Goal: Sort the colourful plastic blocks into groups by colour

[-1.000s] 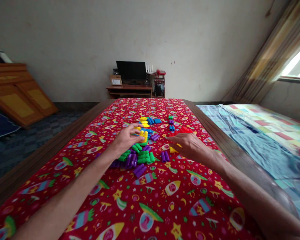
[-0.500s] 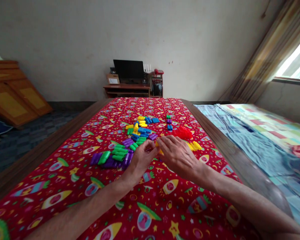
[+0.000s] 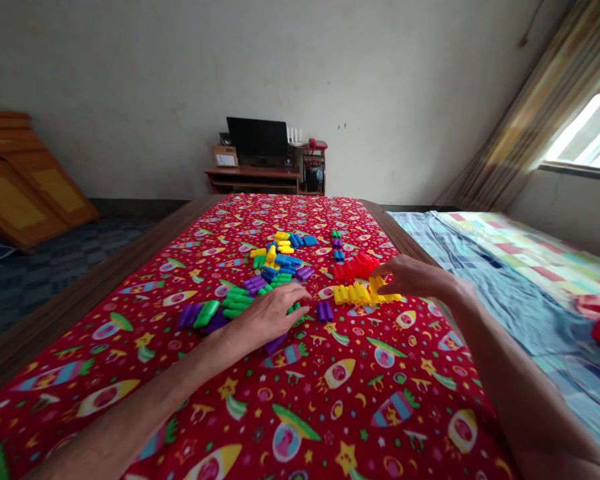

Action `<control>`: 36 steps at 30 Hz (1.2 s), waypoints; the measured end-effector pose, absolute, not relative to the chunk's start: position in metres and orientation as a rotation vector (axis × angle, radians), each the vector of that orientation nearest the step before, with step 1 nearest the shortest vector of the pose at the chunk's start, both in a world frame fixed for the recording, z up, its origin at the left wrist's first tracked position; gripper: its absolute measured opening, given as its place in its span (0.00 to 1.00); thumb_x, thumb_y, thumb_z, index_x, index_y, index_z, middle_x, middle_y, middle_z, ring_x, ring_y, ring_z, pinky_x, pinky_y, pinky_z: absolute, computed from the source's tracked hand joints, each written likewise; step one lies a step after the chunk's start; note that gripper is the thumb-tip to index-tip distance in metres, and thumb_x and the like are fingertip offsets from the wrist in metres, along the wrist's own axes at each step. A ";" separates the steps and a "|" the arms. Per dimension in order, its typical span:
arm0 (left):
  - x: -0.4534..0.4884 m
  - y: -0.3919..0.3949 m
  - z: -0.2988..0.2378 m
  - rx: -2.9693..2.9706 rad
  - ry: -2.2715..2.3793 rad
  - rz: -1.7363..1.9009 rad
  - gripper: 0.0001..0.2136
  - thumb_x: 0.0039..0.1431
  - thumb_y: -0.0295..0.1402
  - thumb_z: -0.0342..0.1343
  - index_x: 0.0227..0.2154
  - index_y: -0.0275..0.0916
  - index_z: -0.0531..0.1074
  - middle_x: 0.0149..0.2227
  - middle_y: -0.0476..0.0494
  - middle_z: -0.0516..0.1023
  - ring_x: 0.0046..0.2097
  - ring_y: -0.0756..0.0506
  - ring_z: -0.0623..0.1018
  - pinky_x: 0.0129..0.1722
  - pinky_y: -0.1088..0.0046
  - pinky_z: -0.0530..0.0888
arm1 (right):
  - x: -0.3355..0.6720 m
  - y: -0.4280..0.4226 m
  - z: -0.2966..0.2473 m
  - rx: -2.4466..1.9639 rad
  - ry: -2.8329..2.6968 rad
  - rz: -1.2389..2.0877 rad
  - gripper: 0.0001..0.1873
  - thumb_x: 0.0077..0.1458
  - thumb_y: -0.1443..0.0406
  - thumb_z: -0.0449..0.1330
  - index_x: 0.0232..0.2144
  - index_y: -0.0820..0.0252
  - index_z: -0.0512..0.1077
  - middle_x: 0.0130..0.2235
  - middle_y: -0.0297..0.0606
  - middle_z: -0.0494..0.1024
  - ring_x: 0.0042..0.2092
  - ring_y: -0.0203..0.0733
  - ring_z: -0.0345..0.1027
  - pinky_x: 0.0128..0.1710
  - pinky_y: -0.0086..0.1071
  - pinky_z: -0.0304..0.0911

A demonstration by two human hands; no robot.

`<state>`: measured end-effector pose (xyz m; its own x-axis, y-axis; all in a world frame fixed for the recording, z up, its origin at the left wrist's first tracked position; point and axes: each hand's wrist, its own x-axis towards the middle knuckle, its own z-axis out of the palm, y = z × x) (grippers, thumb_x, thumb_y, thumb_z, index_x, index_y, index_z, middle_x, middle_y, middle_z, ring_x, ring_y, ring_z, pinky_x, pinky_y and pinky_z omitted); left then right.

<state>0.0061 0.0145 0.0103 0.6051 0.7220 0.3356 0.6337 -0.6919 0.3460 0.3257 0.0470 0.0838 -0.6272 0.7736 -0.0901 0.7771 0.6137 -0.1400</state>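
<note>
My left hand [image 3: 275,308] hovers palm down over the near part of the block pile, fingers slightly curved and apart. Beneath its fingertips shows a green block [image 3: 296,309]; no grip on it is visible. My right hand [image 3: 411,275] is at the right end of a row of yellow blocks [image 3: 351,295]. Its thumb and fingers close around a yellow block [image 3: 378,285] there, partly hidden by the hand. Red blocks [image 3: 355,267] lie just behind that row. A small purple block [image 3: 325,311] lies between the hands.
Blue blocks [image 3: 285,262], green blocks [image 3: 237,302] and purple blocks [image 3: 190,316] are heaped left of centre on the red patterned tablecloth [image 3: 340,373]. A short column of small blocks [image 3: 337,245] stands farther back. A bed [image 3: 510,267] adjoins the table's right side.
My hands, together at the centre around a yellow piece before, have parted. The right moved right to the yellow row; the left moved slightly left and down over the green blocks.
</note>
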 end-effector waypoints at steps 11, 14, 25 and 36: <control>-0.001 0.010 -0.006 2.746 1.069 0.497 0.16 0.57 0.27 0.58 0.49 0.41 0.71 0.52 0.40 0.75 0.56 0.40 0.72 0.58 0.62 0.68 | 0.310 0.041 0.071 1.364 2.836 -0.069 0.16 0.51 0.70 0.65 0.44 0.57 0.78 0.41 0.42 0.80 0.41 0.43 0.74 0.39 0.33 0.68; -0.006 0.012 -0.011 2.740 1.071 0.484 0.17 0.57 0.25 0.57 0.49 0.42 0.71 0.52 0.41 0.75 0.57 0.41 0.72 0.59 0.62 0.67 | 0.310 0.039 0.073 1.363 2.869 -0.013 0.12 0.56 0.68 0.62 0.43 0.58 0.78 0.38 0.41 0.80 0.38 0.42 0.74 0.36 0.33 0.66; 0.009 0.014 0.024 2.228 1.198 0.903 0.18 0.56 0.29 0.51 0.50 0.39 0.72 0.42 0.42 0.81 0.45 0.43 0.80 0.47 0.67 0.75 | 0.262 0.014 0.073 1.137 3.078 0.052 0.11 0.64 0.68 0.52 0.36 0.61 0.75 0.31 0.37 0.77 0.29 0.33 0.66 0.30 0.29 0.54; 0.010 0.020 0.016 1.711 1.072 1.011 0.16 0.47 0.35 0.61 0.41 0.37 0.73 0.34 0.46 0.78 0.36 0.46 0.79 0.39 0.70 0.75 | 0.218 0.005 0.032 1.001 3.341 0.195 0.13 0.64 0.60 0.56 0.46 0.63 0.71 0.38 0.44 0.78 0.38 0.41 0.71 0.35 0.31 0.61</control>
